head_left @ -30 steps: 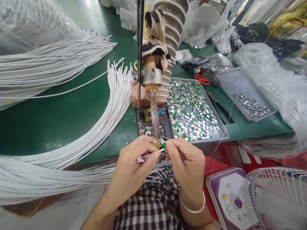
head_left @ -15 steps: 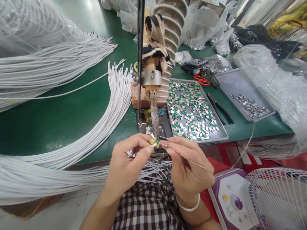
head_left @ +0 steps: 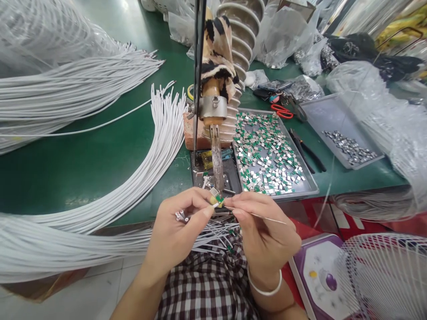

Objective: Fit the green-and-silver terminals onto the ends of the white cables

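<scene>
A small green-and-silver part [head_left: 217,198] sat just under the iron tip [head_left: 219,180], at the table's near edge. The left hand [head_left: 182,231] pinched it, with a white wire end, between thumb and forefinger. The right hand [head_left: 263,231] pinched a thin solder wire [head_left: 263,216], its end meeting the part. Finished wires [head_left: 213,233] lay over the lap below. A tray [head_left: 310,189] of like parts stood to the right, white cables [head_left: 143,164] to the left.
</scene>
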`<action>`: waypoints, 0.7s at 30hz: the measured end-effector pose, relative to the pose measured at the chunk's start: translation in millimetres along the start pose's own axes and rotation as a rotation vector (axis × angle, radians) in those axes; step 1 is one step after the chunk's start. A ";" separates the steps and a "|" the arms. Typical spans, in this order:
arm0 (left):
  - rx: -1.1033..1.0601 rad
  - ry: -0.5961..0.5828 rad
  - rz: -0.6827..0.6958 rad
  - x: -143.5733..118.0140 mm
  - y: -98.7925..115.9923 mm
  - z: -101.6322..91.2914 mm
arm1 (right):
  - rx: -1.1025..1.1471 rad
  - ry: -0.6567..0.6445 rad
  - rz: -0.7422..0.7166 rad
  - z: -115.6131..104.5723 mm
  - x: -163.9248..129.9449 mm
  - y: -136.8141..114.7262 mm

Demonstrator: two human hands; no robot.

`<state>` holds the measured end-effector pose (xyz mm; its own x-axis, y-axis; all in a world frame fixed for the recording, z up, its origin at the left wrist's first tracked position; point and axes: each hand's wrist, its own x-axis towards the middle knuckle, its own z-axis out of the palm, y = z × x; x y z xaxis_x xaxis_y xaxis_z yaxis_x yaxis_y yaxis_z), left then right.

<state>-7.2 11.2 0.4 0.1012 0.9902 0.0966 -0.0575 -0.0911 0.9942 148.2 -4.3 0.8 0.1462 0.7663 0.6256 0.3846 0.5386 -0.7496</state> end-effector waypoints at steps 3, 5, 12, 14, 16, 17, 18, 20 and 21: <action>0.056 0.002 0.007 -1.2 0.6 2.0 | -0.001 -0.060 0.135 -0.6 -0.6 -0.3; 0.095 -0.011 0.030 -2.4 1.7 5.0 | -0.005 -0.094 0.170 0.5 -0.6 -0.3; 0.260 -0.249 0.024 -32.4 -0.8 0.4 | 0.301 0.005 0.219 -18.3 -12.1 8.9; 0.258 -0.128 -0.001 -44.5 -5.2 -6.6 | 0.355 0.114 0.229 -31.3 -15.0 15.3; 0.151 -0.195 -0.053 -52.6 -10.5 -10.3 | 0.335 0.170 0.279 -42.5 -15.7 19.1; 0.121 -0.253 -0.101 -54.8 -13.2 -9.7 | 0.326 0.152 0.315 -46.3 -15.5 18.8; 0.117 -0.275 -0.150 -55.9 -15.7 -7.2 | 0.318 0.089 0.344 -48.4 -15.3 16.8; 0.139 -0.207 -0.251 -56.1 -19.6 2.4 | 0.272 -0.137 0.341 -47.6 -15.4 8.1; 0.126 -0.182 -0.285 -55.7 -20.8 8.2 | 0.214 -0.278 0.298 -45.1 -15.9 2.5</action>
<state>-3.5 -42.9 -25.2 0.2709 0.9438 -0.1895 0.1205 0.1621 0.9794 187.9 -30.9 -1.3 -0.0394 0.9478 0.3165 0.1622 0.3186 -0.9339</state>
